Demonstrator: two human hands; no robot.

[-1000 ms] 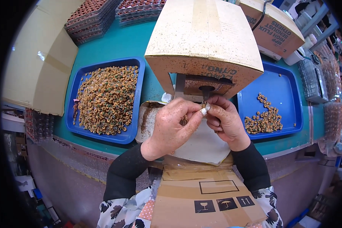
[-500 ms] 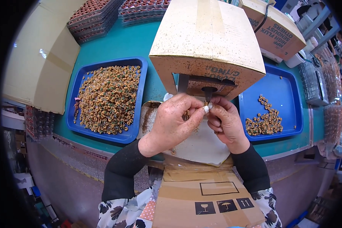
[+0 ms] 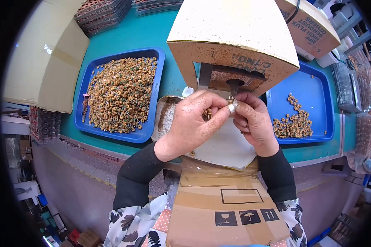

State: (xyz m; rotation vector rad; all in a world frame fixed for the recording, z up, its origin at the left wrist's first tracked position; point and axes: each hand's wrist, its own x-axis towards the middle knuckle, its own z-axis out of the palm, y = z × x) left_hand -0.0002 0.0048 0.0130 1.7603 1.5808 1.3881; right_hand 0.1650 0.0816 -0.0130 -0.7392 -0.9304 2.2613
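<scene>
- cardboard box [image 3: 231, 214] nearest, flat on the lap under the forearms; taped top, printed handling symbols; black sleeves and a floral garment at both sides
- pale sheet [image 3: 222, 150] above it, overhanging the desk [image 3: 169, 78] edge; both wrists over it
- left hand [image 3: 191, 123] curled, fingers pinched; small brown ring parts [image 3: 207, 114] bunched in its grip; thumb tip meets the right hand's fingertips
- right hand [image 3: 253, 121] curled, index and thumb pinched at a tiny part [image 3: 231, 100] right under the fixture's nozzle; one fingertip wears a pale wrap; part too small to tell its exact shape
- both hands touching each other, centred, just in front of the fixture opening
- metal tray [image 3: 163, 117], rust-speckled, partly hidden behind the left hand
- left blue tray [image 3: 152, 136] just beside the left hand; heaped with brown-and-green ring parts, nearly full
- right blue tray [image 3: 321, 107] just beside the right hand; small pile of the same rings at its near middle, rest bare
- cardboard-hooded fixture [image 3: 231, 37] behind the hands, speckled top; dark nozzle [image 3: 235, 84] hangs in its front cut-out
- folded cardboard sheets [image 3: 41, 66] far left; stacked mesh trays [image 3: 103, 12] at far desk edge; printed carton [image 3: 309, 24] far right
</scene>
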